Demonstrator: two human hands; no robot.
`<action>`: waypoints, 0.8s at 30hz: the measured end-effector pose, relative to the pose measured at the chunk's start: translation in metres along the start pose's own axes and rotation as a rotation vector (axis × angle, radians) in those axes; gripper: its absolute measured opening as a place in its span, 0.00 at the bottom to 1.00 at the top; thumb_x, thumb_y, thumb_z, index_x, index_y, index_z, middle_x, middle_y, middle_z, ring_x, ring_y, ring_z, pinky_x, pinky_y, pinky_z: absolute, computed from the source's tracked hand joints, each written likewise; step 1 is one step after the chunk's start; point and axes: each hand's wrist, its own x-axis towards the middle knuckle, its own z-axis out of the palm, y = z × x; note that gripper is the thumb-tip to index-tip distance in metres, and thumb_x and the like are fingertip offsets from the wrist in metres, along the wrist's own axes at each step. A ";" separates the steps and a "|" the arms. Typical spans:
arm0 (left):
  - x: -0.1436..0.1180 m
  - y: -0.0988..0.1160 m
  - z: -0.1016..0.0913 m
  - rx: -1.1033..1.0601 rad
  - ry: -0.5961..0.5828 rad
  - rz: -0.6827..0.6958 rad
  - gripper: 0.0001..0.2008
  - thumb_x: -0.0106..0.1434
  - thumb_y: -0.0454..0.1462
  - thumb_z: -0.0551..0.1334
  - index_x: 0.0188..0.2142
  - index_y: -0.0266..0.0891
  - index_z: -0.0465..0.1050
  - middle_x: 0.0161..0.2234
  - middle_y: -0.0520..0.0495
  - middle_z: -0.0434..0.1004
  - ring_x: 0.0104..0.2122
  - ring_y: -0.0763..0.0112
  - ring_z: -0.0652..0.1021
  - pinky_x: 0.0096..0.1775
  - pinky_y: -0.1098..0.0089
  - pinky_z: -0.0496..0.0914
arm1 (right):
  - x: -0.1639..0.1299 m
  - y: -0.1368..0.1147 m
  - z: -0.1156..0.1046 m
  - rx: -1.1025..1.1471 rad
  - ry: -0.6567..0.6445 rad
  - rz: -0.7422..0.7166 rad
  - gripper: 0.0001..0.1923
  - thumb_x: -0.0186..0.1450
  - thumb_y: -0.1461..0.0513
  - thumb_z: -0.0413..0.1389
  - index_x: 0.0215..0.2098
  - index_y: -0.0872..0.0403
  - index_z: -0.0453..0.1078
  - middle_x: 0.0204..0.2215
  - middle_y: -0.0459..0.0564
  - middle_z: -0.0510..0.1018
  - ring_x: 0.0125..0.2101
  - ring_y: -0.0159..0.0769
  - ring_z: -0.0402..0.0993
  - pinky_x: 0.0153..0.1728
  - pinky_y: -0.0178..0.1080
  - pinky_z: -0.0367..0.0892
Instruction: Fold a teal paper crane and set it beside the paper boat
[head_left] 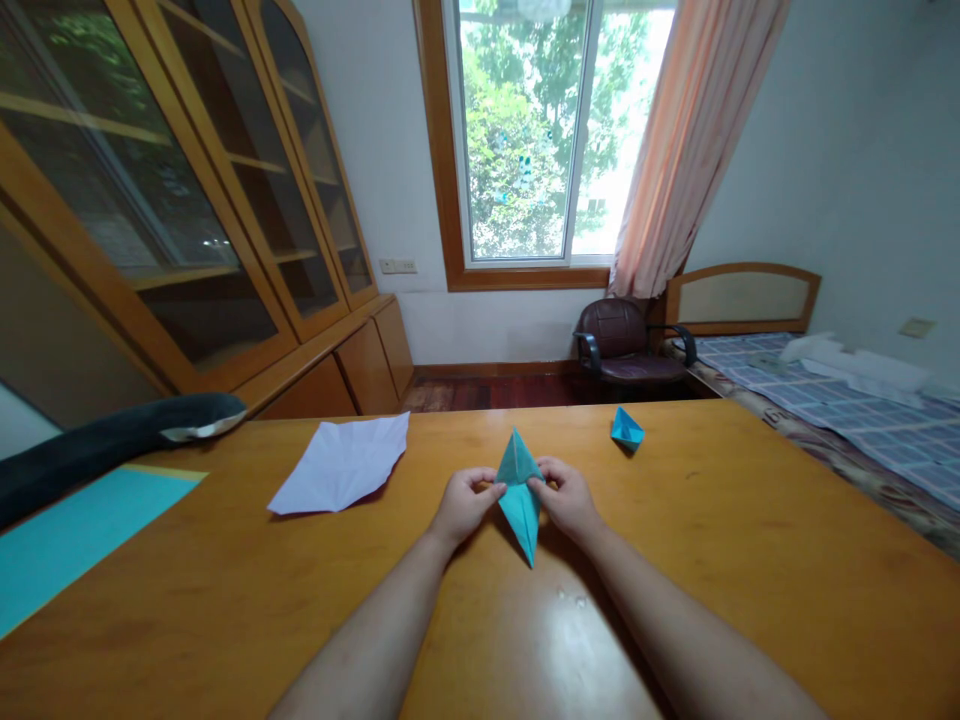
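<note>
A teal sheet of folded origami paper [519, 505] is held between my two hands over the middle of the table. It has a long diamond shape, with one point away from me and one toward me, and a crease across its middle. My left hand [466, 503] pinches its left corner between thumb and fingers. On the opposite side my right hand [568, 497] grips the right corner the same way, thumb on top. The undersides of the fingers are partly hidden by the paper.
A small blue folded paper piece [627, 430] sits at the table's far right. Creased white paper [345, 465] lies to the left. Teal sheets [90, 530] and a dark, long object [112, 445] are at the far left. The wooden table [712, 580] ends before a chair [626, 340].
</note>
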 end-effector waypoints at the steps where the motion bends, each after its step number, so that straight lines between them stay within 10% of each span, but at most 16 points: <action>1: -0.001 0.000 0.001 -0.006 -0.009 -0.017 0.13 0.51 0.43 0.69 0.30 0.34 0.80 0.32 0.42 0.81 0.33 0.63 0.78 0.39 0.67 0.71 | -0.001 0.000 0.000 0.020 -0.012 0.027 0.07 0.55 0.58 0.57 0.24 0.54 0.73 0.28 0.49 0.77 0.31 0.37 0.71 0.34 0.37 0.66; 24: -0.008 0.008 0.018 -0.127 0.012 -0.136 0.22 0.47 0.51 0.70 0.29 0.32 0.79 0.25 0.46 0.79 0.22 0.73 0.74 0.26 0.74 0.68 | -0.010 -0.009 0.015 -0.016 -0.029 0.003 0.13 0.57 0.61 0.56 0.40 0.52 0.74 0.34 0.49 0.80 0.35 0.40 0.73 0.39 0.41 0.68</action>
